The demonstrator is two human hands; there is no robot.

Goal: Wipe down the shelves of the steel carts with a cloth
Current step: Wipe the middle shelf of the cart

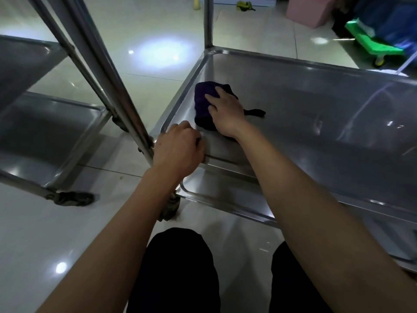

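The right hand [226, 109] lies flat, fingers extended, pressing a dark purple cloth [204, 102] onto the steel cart shelf [316, 114]. The cloth sits near the shelf's left end, close to the raised rim, with a small tail of fabric protruding to the right of the wrist. The left hand [178, 150] has its fingers curled over the shelf's near-left corner rim, beside the upright cart post [108, 71].

A lower shelf [225, 190] of the same cart shows beneath the forearms. A second steel cart [52, 136] stands just to the left, its 2 visible shelves and caster [72, 198] separated from the first cart by a strip of glossy tiled floor [140, 48]. Beyond the cart: a pink box [309, 12], a green wheeled dolly [372, 44], and a yellow bottle [197, 3]. The person's dark-trousered knees [178, 267] occupy the lower frame.
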